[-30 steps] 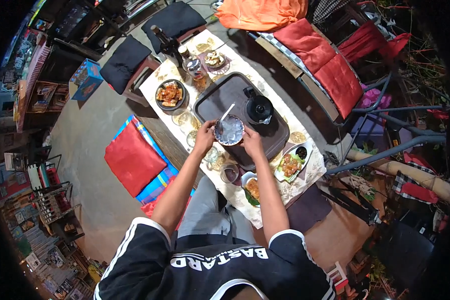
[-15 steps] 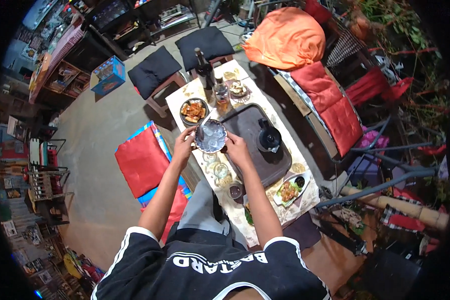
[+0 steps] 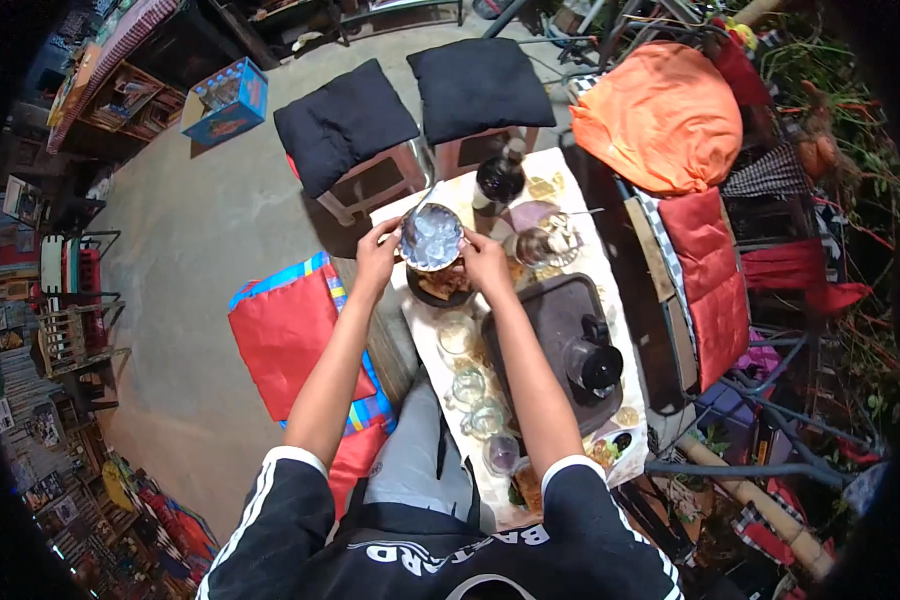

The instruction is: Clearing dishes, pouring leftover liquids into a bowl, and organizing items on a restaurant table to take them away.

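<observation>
A patterned bowl of ice (image 3: 433,236) is raised over the far left part of the cloth-covered table (image 3: 595,262), held between both hands. My left hand (image 3: 380,248) grips its left rim, and my right hand (image 3: 482,260) grips the right. A utensil handle sticks up from the bowl. Just beneath it, a dark dish of food (image 3: 440,290) is partly hidden. Beyond stand a dark bottle (image 3: 500,180) and a plate of pale food (image 3: 560,240). Nearer are a dark tray (image 3: 560,300) carrying a black-lidded pot (image 3: 598,365), and several glasses (image 3: 468,385).
Two black-cushioned stools (image 3: 485,92) stand beyond the table. A red cushion (image 3: 280,340) lies on the left bench; orange fabric (image 3: 655,115) and red cushions (image 3: 702,290) cover the right bench. Blue-grey metal frames (image 3: 770,468) are at lower right, a blue crate (image 3: 225,100) at upper left.
Both hands have carried the bowl of ice from above the tray toward the table's far left, over the dark food dish. The view has shifted, showing more of the stools.
</observation>
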### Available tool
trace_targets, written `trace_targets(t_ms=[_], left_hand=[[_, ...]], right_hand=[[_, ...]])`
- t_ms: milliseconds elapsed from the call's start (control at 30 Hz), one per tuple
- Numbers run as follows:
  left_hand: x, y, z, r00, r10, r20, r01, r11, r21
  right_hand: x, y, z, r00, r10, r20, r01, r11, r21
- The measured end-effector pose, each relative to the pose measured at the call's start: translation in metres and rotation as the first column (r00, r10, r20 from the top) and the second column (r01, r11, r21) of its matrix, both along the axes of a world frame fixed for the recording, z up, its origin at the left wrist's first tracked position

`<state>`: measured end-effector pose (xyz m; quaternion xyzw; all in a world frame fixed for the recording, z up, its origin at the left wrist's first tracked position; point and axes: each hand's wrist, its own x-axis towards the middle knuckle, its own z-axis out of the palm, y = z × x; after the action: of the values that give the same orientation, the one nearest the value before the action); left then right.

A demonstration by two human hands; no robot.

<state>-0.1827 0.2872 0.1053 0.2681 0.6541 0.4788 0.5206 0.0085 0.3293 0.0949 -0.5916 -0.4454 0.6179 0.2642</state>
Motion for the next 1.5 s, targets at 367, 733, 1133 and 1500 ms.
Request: trace_targets(t_ms=[367,733,1133,1500], left_hand=[[-0.025,0.068,-0.085,0.999,0.02,-0.036,-0.022,0.998,-0.059],[-0.035,0.074,-0.13,0.996,-0.053,-0.077,0.045,0.994,-0.104],[-0.047,0.066,-0.115,0.944,-0.231,-0.237,0.172,0.954,-0.246],[-0.016,-0.022,-0.027,0.83,-0.385,-0.404,0.383,0.919,-0.089]], right_hand=[[-0.035,0.07,-0.084,0.919,0.134,0.37,-0.183,0.978,0.1],[-0.046,0.072,-0.062,0.93,0.137,0.342,-0.15,0.989,0.012],[-0.034,0.058,-0.047,0.823,0.243,0.514,-0.351,0.928,0.123],[0.025,-0.066,0.052,0.83,0.36,0.425,-0.464,0.869,0.171]])
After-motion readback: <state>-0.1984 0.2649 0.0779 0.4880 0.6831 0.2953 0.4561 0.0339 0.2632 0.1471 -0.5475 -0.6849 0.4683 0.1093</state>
